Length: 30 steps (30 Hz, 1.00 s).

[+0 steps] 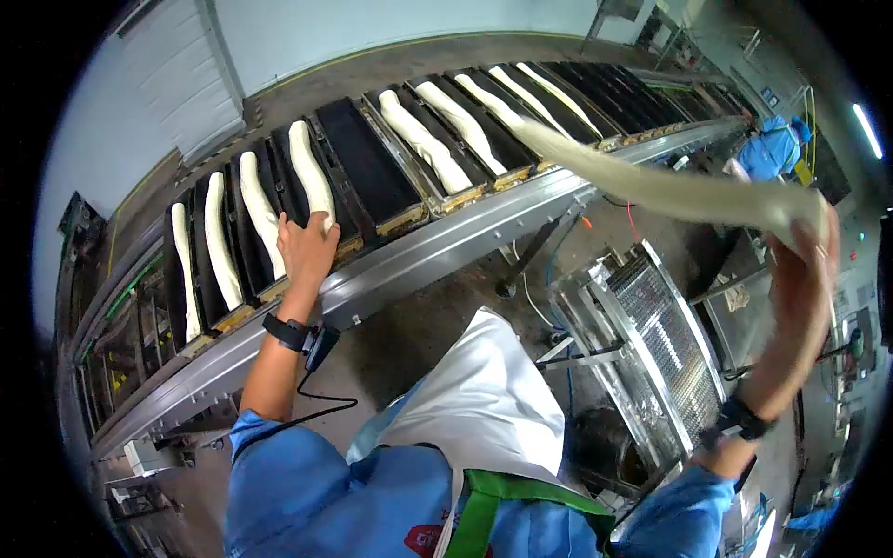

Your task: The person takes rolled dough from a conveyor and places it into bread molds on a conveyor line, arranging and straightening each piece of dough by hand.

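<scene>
At the near end of a long pale dough strip in a black tray, my left hand rests with its fingers curled on the dough end. My right hand is raised at the right, its fingers closed round the end of another long dough strip. That strip is blurred by motion and stretches through the air to the left, toward the trays. Between the filled trays lies a bare black tray. More dough strips lie lengthwise in trays on both sides of it.
A metal conveyor rail runs along the near side of the trays. A metal frame with a mesh belt stands at the right. Farther back at the right, a person in blue is beside the line.
</scene>
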Motion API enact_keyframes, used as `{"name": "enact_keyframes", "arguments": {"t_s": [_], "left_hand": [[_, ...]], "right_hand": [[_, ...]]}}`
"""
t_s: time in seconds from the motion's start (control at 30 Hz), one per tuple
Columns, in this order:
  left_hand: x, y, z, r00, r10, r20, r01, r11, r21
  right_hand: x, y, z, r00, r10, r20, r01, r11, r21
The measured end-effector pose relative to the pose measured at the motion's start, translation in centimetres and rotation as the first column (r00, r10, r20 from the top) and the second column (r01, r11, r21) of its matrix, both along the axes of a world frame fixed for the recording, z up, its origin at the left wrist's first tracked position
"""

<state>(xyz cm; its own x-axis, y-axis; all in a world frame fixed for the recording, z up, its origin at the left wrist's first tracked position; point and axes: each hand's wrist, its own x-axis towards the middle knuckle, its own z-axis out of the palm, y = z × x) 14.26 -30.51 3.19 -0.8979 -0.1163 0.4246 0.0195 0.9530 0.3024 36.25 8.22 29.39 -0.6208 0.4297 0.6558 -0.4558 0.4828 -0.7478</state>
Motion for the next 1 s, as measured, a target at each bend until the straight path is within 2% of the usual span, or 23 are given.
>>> {"name": "enact_keyframes", "arguments": {"t_s": [0.03, 0.07, 0.1, 0.13, 0.17, 0.2, 0.23, 0.3, 0.33, 0.37, 0.43, 0.47, 0.5, 0.57, 0.6, 0.63, 0.7, 0.73, 0.83, 0.9, 0.97, 1.0], "left_hand": [[0.0, 0.0, -0.3, 0.999, -0.007, -0.034, 0.007, 1.0, -0.008], [-0.1, -0.1, -0.5, 0.998, -0.014, -0.065, 0.013, 1.0, -0.018], [-0.1, -0.1, -0.7, 0.998, -0.009, -0.062, 0.008, 1.0, -0.022], [-0.1, -0.2, -0.5, 0.998, 0.008, -0.055, -0.009, 1.0, -0.018], [-0.4, -0.3, -0.7, 0.999, 0.019, -0.051, -0.02, 1.0, -0.012], [-0.5, -0.4, -0.8, 0.998, 0.037, -0.051, -0.038, 0.999, -0.021], [-0.5, -0.6, -1.0, 0.995, 0.047, -0.086, -0.053, 0.997, -0.058], [-0.4, -0.6, -1.1, 0.995, 0.074, -0.07, -0.078, 0.995, -0.057], [-0.2, -0.4, -0.6, 0.996, 0.091, -0.013, -0.092, 0.995, -0.037], [-0.3, -0.4, -1.0, 0.99, 0.116, -0.077, -0.123, 0.988, -0.094], [-0.5, -0.3, -0.8, 0.972, 0.128, -0.199, -0.16, 0.975, -0.154], [-1.0, -0.4, -0.8, 0.978, 0.106, -0.179, -0.128, 0.985, -0.116], [-1.3, 0.1, -0.2, 0.971, 0.019, -0.238, -0.044, 0.994, -0.099], [-1.6, 2.3, 2.9, 0.964, -0.204, -0.169, 0.197, 0.979, -0.057], [-1.7, 3.8, 4.3, 0.951, -0.294, -0.093, 0.294, 0.956, -0.017], [-2.5, 4.6, 4.8, 0.942, -0.324, 0.09, 0.328, 0.944, -0.037], [-4.3, 5.7, 5.0, 0.912, -0.255, 0.322, 0.324, 0.928, -0.183], [-5.1, 6.3, 5.8, 0.883, -0.167, 0.439, 0.297, 0.923, -0.245], [-6.7, 6.6, 4.9, 0.834, -0.166, 0.527, 0.34, 0.905, -0.254], [-6.0, 7.5, 5.7, 0.816, -0.118, 0.565, 0.322, 0.905, -0.276], [-6.0, 7.3, 5.9, 0.751, -0.201, 0.628, 0.375, 0.914, -0.157], [-6.6, 5.7, 4.3, 0.773, -0.294, 0.562, 0.434, 0.892, -0.13]], "right_hand": [[-3.0, -3.4, -0.8, 0.997, 0.073, -0.021, -0.073, 0.997, -0.031], [-6.2, -4.5, -2.1, 0.956, 0.293, -0.002, -0.293, 0.954, -0.069], [-8.4, -6.4, -3.7, 0.958, 0.263, 0.118, -0.264, 0.965, -0.007], [-11.1, -7.5, -5.9, 0.952, 0.158, 0.261, -0.205, 0.965, 0.166], [-12.7, -9.0, -8.2, 0.748, 0.564, 0.35, -0.593, 0.804, -0.03], [-14.3, -9.4, -10.4, 0.593, 0.654, 0.47, -0.779, 0.614, 0.128], [-15.7, -9.2, -12.6, 0.52, 0.603, 0.605, -0.844, 0.473, 0.254], [-15.7, -7.8, -15.4, 0.461, 0.539, 0.705, -0.878, 0.394, 0.272], [-15.3, -6.5, -16.4, 0.429, 0.508, 0.747, -0.885, 0.402, 0.235], [-14.7, -4.8, -17.1, 0.392, 0.474, 0.788, -0.891, 0.408, 0.198], [-13.2, -1.0, -18.2, 0.441, 0.364, 0.82, -0.844, 0.478, 0.242], [-12.1, 1.0, -18.2, 0.417, 0.355, 0.837, -0.817, 0.551, 0.173], [-10.8, 3.2, -18.2, 0.393, 0.348, 0.851, -0.779, 0.618, 0.107], [-8.6, 8.5, -19.4, 0.342, 0.288, 0.894, -0.654, 0.756, 0.007], [-7.3, 11.0, -20.4, 0.326, 0.336, 0.883, -0.586, 0.805, -0.09], [-6.0, 13.3, -21.2, 0.316, 0.384, 0.868, -0.509, 0.841, -0.186], [-3.5, 16.7, -21.4, 0.318, 0.24, 0.917, -0.428, 0.9, -0.087], [-2.1, 18.6, -22.0, 0.321, 0.241, 0.916, -0.422, 0.902, -0.09], [1.5, 23.1, -23.0, 0.412, 0.223, 0.883, -0.279, 0.954, -0.111], [4.0, 24.4, -21.9, 0.447, 0.278, 0.85, -0.137, 0.961, -0.242], [6.1, 26.7, -22.1, 0.495, 0.232, 0.837, -0.037, 0.968, -0.247], [7.0, 28.1, -22.0, 0.47, 0.186, 0.863, -0.061, 0.982, -0.178]]}}
